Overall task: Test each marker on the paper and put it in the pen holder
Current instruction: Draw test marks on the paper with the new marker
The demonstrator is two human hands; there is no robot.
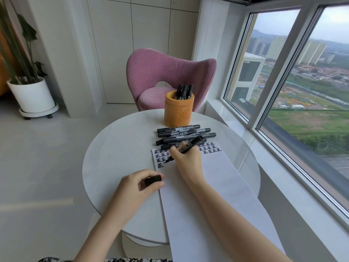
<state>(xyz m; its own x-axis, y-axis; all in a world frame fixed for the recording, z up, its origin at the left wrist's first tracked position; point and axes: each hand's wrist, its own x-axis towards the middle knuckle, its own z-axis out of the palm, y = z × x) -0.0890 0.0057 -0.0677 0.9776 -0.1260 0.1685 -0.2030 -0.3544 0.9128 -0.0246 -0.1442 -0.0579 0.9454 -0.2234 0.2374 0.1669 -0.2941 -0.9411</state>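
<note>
Closest to the camera, the person's left hand [145,183] sits on the round white table [117,148] just left of the paper [204,195], fingers curled around one black marker cap [153,180]. A bit further in, the right hand [186,161] is on the paper, wrapped in a writing grip around one uncapped black marker [187,147]. Its tip is down on the sheet at the left end of the bottom row of marks, and the barrel tilts up and to the right. White label text with "700" shows on the barrel.

The paper is one long white sheet running from the near edge of the table toward the middle. Its far end is covered in rows of thick black 正 characters [211,148], partly hidden by the hand, so no exact count.

Just past the paper's far edge is a loose pile of capped black markers [181,133], at least five, lying roughly sideways and overlapping. Same label style on all of them.

Beyond the pile stands one orange carved pen holder [178,108] with three black markers [184,91] sticking up out of it. Behind the table is one pink chair [170,72].
</note>
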